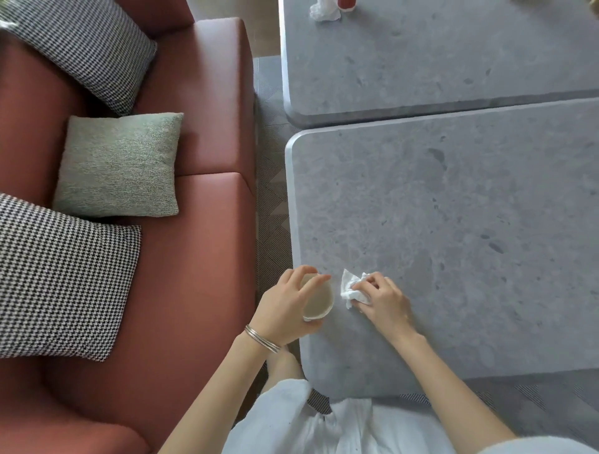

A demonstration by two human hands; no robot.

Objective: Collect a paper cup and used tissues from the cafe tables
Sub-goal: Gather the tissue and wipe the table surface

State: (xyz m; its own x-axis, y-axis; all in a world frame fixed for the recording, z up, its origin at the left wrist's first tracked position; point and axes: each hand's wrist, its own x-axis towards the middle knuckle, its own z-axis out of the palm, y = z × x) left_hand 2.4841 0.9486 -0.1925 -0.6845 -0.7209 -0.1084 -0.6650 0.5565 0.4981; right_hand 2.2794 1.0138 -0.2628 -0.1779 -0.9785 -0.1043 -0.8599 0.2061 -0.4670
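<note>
A paper cup (317, 299) with a pale inside stands at the near left edge of the grey stone table (453, 243). My left hand (285, 304) is wrapped around the cup from the left, fingers over its rim. Just right of the cup lies a crumpled white tissue (351, 288), and my right hand (385, 303) pinches it against the tabletop. A second crumpled tissue (324, 11) lies at the far left of the other grey table (421, 58), beside a red object (346, 4) cut off by the frame's top edge.
A red-brown sofa (201, 259) runs along the left, carrying two houndstooth cushions (58, 282) and a green-grey cushion (120, 165). A narrow strip of patterned floor (270, 201) separates sofa and tables. The two tables stand close together with a thin gap.
</note>
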